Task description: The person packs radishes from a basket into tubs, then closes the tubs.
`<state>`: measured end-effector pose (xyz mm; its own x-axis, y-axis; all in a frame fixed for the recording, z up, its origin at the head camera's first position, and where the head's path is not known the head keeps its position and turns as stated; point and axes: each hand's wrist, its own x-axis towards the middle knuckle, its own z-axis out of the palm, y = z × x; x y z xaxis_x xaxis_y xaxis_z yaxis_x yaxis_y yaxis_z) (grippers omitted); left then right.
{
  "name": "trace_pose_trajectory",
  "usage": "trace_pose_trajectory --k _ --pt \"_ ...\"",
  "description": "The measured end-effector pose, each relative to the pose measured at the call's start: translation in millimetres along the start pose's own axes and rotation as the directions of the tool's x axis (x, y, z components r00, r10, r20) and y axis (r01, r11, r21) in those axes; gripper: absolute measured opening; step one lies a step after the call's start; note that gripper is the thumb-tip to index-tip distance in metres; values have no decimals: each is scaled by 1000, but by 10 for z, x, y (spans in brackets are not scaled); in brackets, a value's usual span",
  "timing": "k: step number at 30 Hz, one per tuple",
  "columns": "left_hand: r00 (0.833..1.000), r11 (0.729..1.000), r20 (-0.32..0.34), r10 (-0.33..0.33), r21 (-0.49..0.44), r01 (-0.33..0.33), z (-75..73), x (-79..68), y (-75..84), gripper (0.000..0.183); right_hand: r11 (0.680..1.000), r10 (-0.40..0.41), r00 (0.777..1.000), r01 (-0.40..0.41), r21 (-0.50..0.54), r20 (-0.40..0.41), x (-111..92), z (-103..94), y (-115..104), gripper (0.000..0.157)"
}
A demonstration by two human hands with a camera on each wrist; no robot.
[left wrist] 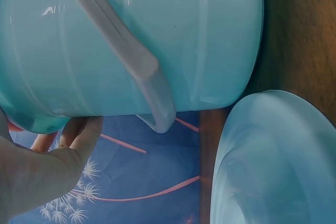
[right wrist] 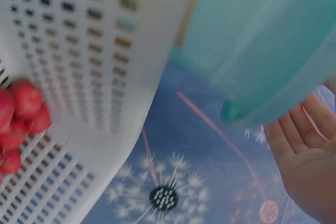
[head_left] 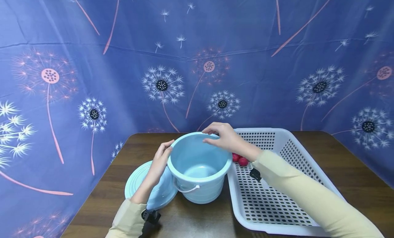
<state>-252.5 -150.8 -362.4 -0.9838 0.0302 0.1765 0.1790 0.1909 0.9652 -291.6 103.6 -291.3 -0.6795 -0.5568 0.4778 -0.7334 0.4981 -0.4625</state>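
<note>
Flanked blue bucket (head_left: 195, 162) at frame centre with left hand (head_left: 159, 162) loosely extended and right hand (head_left: 226, 137) spread; risked tipping it towards lid (head_left: 165, 190), lower left, through uneven side pressure

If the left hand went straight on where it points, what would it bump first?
Probably the light-blue bucket: the left hand points at it and seems to be touching it near the rim.
</note>
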Motion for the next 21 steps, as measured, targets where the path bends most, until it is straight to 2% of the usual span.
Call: trace_pose_trajectory --k 4,13,21 --pt "1000 1000 -1 -1 3 1 -4 -16 -3 38 998 28 997 -31 -50 -67 -89 -95 59 26" --pt "1000 1000 -4 -15 12 15 -11 -44 -9 38 985 128 983 -142 -102 -133 -342 -245 300 22" --pt "1000 1000 25 -5 -7 5 -6 -52 31 40 968 184 976 -200 -149 -112 -520 -325 460 26"
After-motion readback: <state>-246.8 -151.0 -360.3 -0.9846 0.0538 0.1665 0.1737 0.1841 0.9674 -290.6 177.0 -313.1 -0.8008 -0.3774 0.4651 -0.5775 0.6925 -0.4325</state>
